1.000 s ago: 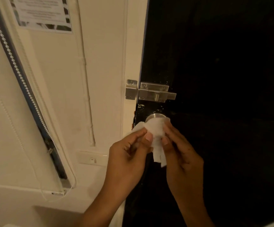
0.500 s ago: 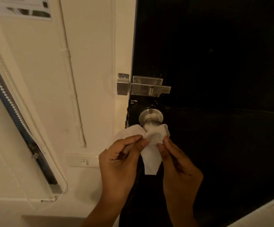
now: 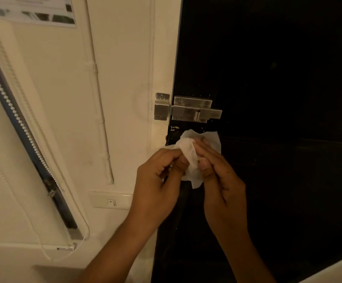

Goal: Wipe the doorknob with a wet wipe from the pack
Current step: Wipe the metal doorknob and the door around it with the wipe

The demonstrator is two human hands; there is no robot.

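A white wet wipe (image 3: pixel 190 152) is bunched up against the black door (image 3: pixel 278 78), just below the latch, and it covers the doorknob completely. My left hand (image 3: pixel 158 180) pinches the wipe's left side with thumb and fingers. My right hand (image 3: pixel 217 170) grips the right side, its fingertips pressing into the wipe. A loose corner of the wipe hangs down between both hands. The pack of wipes is not in view.
A steel slide bolt (image 3: pixel 188 110) bridges the door and the cream frame (image 3: pixel 162 68) right above my hands. On the wall to the left are a light switch (image 3: pixel 111 202), a thin conduit (image 3: pixel 98 99), a paper notice (image 3: pixel 35 11) and a window blind with a bead chain (image 3: pixel 18 123).
The silver doorknob was bare above the wipe half a second ago; both hands have since lifted the wipe up over it, hiding it.
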